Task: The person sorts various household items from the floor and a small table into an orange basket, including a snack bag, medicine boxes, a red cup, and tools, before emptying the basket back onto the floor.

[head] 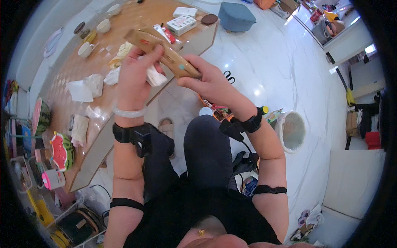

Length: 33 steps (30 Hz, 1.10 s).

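A long brown kraft-coloured packet (173, 60) with red and teal marks is held up in front of me, tilted down towards the right. My left hand (136, 74) pinches its upper-left part with the thumb on top. A crumpled white tissue (156, 77) is also tucked in that hand, partly hidden by the fingers. At the packet's lower-right end, my right hand (211, 76) grips it between thumb and fingers. Beneath the left hand, on the wooden table (102, 66), lie white tissues (85, 88) and a yellowish cloth-like item (121, 55).
White cups (85, 49), a patterned white box (181, 24) and a red tube (168, 34) stand or lie on the table. A watermelon-shaped dish (62, 152) sits near its edge. On the floor are a blue stool (237, 17) and a lined waste bin (291, 131).
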{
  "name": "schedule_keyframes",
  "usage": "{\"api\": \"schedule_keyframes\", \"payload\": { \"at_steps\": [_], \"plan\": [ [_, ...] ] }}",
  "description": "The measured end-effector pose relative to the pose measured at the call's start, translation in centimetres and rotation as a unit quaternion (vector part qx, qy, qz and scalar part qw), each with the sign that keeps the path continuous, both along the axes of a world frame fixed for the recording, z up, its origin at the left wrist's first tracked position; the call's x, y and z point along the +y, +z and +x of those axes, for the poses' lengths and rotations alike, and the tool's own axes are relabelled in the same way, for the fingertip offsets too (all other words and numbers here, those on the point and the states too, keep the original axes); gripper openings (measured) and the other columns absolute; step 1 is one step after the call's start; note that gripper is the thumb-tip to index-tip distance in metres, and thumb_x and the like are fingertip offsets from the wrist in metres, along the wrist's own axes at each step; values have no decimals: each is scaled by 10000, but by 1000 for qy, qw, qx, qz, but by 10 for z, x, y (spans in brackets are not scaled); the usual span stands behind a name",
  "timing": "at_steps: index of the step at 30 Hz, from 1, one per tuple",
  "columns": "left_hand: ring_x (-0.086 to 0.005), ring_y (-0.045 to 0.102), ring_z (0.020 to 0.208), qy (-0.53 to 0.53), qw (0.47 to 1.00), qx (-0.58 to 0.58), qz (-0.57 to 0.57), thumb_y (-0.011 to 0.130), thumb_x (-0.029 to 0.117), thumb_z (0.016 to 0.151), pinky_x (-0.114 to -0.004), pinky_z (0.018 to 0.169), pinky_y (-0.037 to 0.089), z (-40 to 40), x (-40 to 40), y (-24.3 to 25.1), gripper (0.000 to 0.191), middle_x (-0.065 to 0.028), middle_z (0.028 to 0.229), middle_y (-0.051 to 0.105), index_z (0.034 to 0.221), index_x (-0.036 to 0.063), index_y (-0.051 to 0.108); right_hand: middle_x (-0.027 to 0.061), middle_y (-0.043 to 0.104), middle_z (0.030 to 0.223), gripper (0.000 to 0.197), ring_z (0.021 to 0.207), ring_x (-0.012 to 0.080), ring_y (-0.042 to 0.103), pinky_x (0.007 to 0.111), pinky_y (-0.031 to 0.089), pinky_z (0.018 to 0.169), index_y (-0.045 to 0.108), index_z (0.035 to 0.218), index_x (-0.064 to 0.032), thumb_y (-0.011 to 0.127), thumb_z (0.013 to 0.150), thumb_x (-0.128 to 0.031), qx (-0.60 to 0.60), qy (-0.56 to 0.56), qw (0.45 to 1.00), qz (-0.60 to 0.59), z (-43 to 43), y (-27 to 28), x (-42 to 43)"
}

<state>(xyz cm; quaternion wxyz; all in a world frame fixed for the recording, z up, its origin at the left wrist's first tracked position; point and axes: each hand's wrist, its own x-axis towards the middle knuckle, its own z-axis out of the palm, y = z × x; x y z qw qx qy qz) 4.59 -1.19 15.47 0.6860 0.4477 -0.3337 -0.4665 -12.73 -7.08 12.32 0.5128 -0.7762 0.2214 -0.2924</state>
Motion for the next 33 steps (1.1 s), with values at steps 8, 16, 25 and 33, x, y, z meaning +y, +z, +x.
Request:
{"api": "schedule_keyframes", "payload": {
  "at_steps": [8,16,25,33],
  "plan": [
    [-64,474,536,198,973,-55,110,599,133,829,-194,458,404,152,93,-40,150,2,750,552,948,56,550,62,590,1006,288,922,136,557,258,446,795,527,1139,-26,514,866,-118,90,-151,983,47,-95,-106,-63],
    [-109,471,457,286,926,71,237,558,162,855,-266,373,400,220,127,-136,108,13,604,496,791,90,509,139,618,964,323,872,250,598,333,469,743,550,1086,-19,595,784,-125,321,-196,925,50,-123,-266,-46],
    [-127,557,645,378,908,-36,175,605,181,840,-263,461,484,226,122,-142,222,-37,782,560,986,25,542,182,457,1204,567,1089,332,460,386,399,912,413,1236,-62,601,702,-54,347,-184,920,-13,-94,-352,-72],
    [-135,560,681,399,870,-141,251,565,153,863,-249,551,494,211,154,-126,252,-57,891,571,1052,-5,512,177,415,1269,691,1092,368,439,396,388,938,364,1270,-60,627,632,-24,413,-124,895,-115,-78,-386,-91]
  ]
}}
